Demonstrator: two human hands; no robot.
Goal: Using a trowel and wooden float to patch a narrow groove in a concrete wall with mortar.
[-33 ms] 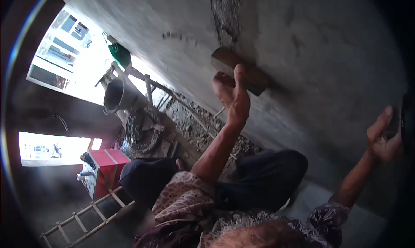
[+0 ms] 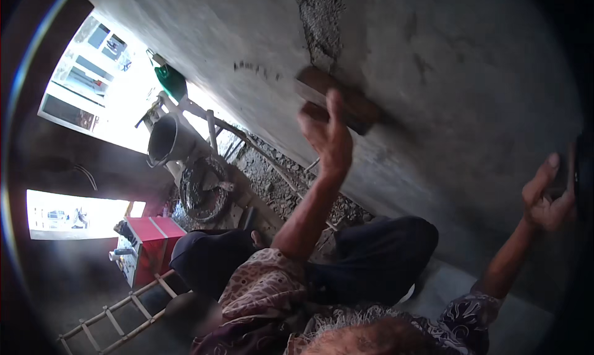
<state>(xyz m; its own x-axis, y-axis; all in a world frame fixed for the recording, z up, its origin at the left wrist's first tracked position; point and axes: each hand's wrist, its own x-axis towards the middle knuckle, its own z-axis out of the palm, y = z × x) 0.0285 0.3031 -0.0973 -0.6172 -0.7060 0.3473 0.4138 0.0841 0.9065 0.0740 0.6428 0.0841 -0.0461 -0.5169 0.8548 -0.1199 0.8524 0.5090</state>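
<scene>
My left hand (image 2: 328, 135) grips a wooden plastering float (image 2: 339, 97), a flat block held against the grey plastered wall (image 2: 260, 21). Just above the float, a rough, unsmoothed strip of mortar (image 2: 318, 21) runs up the wall. Over at the far right, my right hand (image 2: 544, 197) has its thumb raised and its fingers bent beside a dark edge (image 2: 580, 169). What it holds there is mostly lost in the dark rim of the view.
At left, a bucket (image 2: 185, 138) and a round mortar pan (image 2: 190, 191) rest on a plank platform. Rubble (image 2: 266, 160) lies along the wall's foot. A red box (image 2: 158, 237) and a wooden ladder (image 2: 133, 302) are at lower left. My bent knees (image 2: 377, 256) are below the wall.
My left hand and the float have slid a little to the left along the wall. My right hand has hardly moved.
</scene>
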